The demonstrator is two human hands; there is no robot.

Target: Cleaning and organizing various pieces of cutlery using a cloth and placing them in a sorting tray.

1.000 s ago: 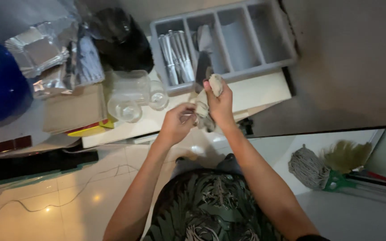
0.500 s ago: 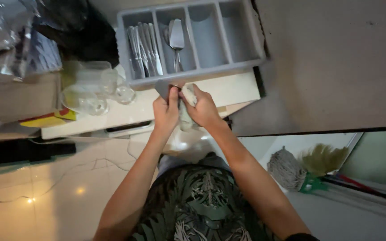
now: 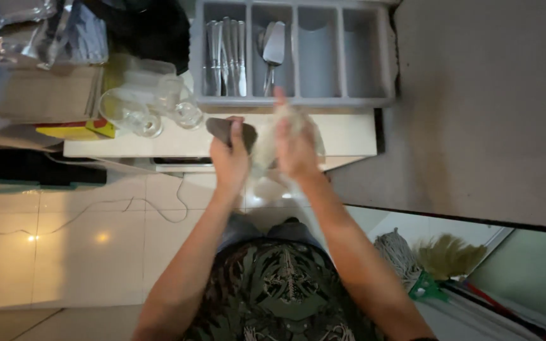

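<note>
My left hand (image 3: 232, 161) grips a dark flat utensil (image 3: 221, 128) just in front of a grey cutlery tray (image 3: 298, 100). Beside it, my right hand (image 3: 298, 148) is blurred and clutches a pale cloth (image 3: 263, 148) against the utensil. The tray sits on a white shelf (image 3: 349, 136). Its left compartment holds several pieces of metal cutlery (image 3: 225, 53), and a metal server (image 3: 273, 47) lies in the compartment beside it. The two right compartments look bare.
Clear glasses (image 3: 140, 113) stand left of the tray, beside a yellow box (image 3: 77, 131) and cardboard (image 3: 45, 95). Foil bags (image 3: 26, 31) and a black bag (image 3: 146, 31) lie behind. A cable (image 3: 96, 208) runs over the tiled floor. A mop (image 3: 399, 252) and broom (image 3: 450, 256) lie lower right.
Both hands have shifted left and slightly down in the view with the utensil and cloth. The right hand is now blurred and raised over the cloth. The tray sits more centrally.
</note>
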